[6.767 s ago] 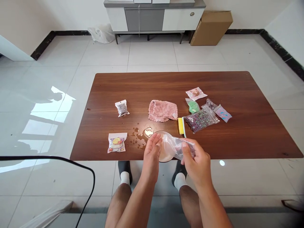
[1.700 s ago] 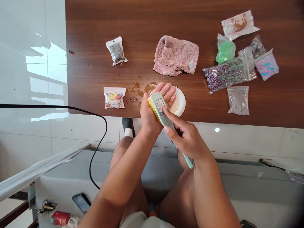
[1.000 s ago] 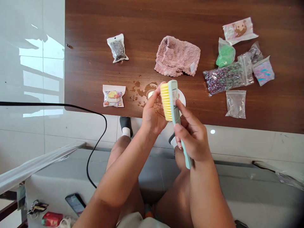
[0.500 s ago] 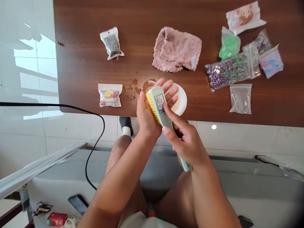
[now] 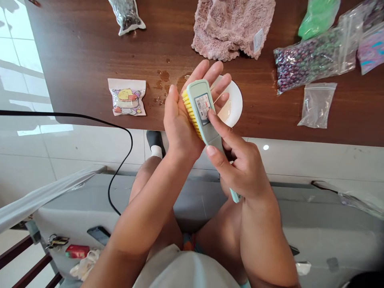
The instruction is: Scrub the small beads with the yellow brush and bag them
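Observation:
My right hand (image 5: 240, 160) grips the handle of a pale green scrub brush (image 5: 202, 107), its index finger lying along the back of the head by a printed label. The brush's yellow bristles (image 5: 192, 116) rest against the palm of my left hand (image 5: 184, 124), which is open with fingers spread, palm up. Behind the left fingers, a white plate (image 5: 235, 102) with some liquid in it is partly hidden near the table's front edge. Drops of water (image 5: 163, 76) lie on the wood to its left.
On the brown table (image 5: 81, 60) are a pink cloth (image 5: 231, 24), a cartoon-printed packet (image 5: 127, 97), a bag of dark bits (image 5: 127, 14), a bag of purple beads (image 5: 309, 60), a green bag (image 5: 319, 18) and a clear zip bag (image 5: 318, 105). A black cable (image 5: 120, 176) hangs at left.
The view has shifted closer, so the table items appear larger and higher in the frame. My hands keep the brush against the left palm, with little visible change in grip.

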The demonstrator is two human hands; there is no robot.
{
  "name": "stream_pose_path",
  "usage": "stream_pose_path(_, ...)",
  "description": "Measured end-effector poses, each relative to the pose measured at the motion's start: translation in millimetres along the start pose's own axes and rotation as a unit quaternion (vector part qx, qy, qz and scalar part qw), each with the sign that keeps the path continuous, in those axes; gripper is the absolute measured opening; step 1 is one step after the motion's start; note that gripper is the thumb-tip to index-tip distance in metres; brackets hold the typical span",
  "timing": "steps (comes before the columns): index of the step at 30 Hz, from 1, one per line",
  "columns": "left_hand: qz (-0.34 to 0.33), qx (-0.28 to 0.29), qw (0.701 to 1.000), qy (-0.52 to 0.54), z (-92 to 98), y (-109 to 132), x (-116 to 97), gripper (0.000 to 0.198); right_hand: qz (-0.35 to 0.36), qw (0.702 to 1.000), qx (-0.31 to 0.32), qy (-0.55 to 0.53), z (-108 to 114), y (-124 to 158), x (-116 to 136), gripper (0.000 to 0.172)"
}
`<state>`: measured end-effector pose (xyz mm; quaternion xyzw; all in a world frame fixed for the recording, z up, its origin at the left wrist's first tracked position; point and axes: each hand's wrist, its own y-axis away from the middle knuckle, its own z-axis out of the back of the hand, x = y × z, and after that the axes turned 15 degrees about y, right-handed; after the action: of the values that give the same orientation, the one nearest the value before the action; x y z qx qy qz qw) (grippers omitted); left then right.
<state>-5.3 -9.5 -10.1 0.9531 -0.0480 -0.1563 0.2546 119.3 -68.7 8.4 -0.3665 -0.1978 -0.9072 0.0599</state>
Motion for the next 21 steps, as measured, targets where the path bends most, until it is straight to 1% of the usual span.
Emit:
stream_pose_path(1, -0.001, 0.01, 1.0, 0.001, 0.2, 1, 1, 0.06, 0.001, 1.0, -0.002, 0.002, 0, 0, 0, 0.059)
stream_pose_path(3, 0.008, 0.008, 1.0, 0.004, -0.9, 4, 5, 0.054, 0.0, 1.0, -0.019, 0.003, -2, -2, 1, 0.059)
stream_pose_path(6, 0.018, -0.031, 0.999, -0.003, -3.8, 7, 11, 0.046, -0.01, 0.999, -0.048, 0.007, -5, -5, 4, 0.059)
stream_pose_path(8, 0.008, -0.049, 0.999, -0.009, -4.5, 6, 10, 0.045, -0.006, 0.999, -0.051, 0.012, -6, -6, 6, 0.06)
stream_pose_path(10, -0.009, -0.04, 0.999, -0.011, -3.3, 2, 5, 0.048, 0.01, 0.999, -0.032, 0.012, -5, -6, 6, 0.061)
stream_pose_path(13, -0.028, -0.038, 0.999, -0.019, 0.5, -4, -5, 0.048, 0.049, 0.999, 0.016, -0.009, 0, -6, 2, 0.063)
stream_pose_path(16, -0.02, -0.033, 0.999, -0.016, 4.3, -6, -8, 0.047, 0.071, 0.996, 0.039, -0.021, 3, -9, -4, 0.063)
stream_pose_path(18, -0.008, -0.011, 1.0, -0.008, 5.9, -5, -6, 0.049, 0.071, 0.997, 0.017, -0.006, 3, -11, -7, 0.063)
stream_pose_path(21, 0.003, 0.02, 1.0, 0.001, 6.1, -2, 0, 0.051, 0.066, 0.996, -0.043, 0.031, 1, -13, -8, 0.063)
